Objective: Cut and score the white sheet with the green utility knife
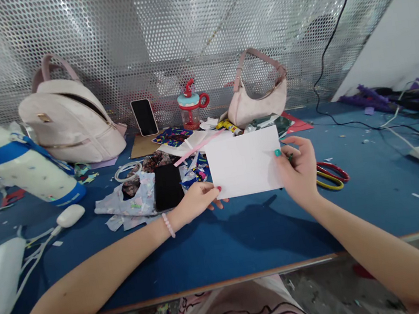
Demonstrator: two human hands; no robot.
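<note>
A blank white sheet of paper (245,164) is held up above the blue table, its face toward me. My left hand (200,198) pinches its lower left corner, with the thumb in front. At the right edge, my right hand (299,169) grips the sheet between thumb and fingers. Behind my right wrist lie scissors with red and yellow handle loops (332,176); their blades are hidden. Close to my left hand rest a black phone-like slab (167,186) and pale blue patterned fabric (136,195).
A white backpack (68,121), propped phone (144,117), red-handled cup (189,108) and white handbag (259,97) line the back. At the left stand a large blue-and-white bottle (20,168) and cables. Paper and fabric scraps lie mid-table. A black cable (323,59) hangs at the right.
</note>
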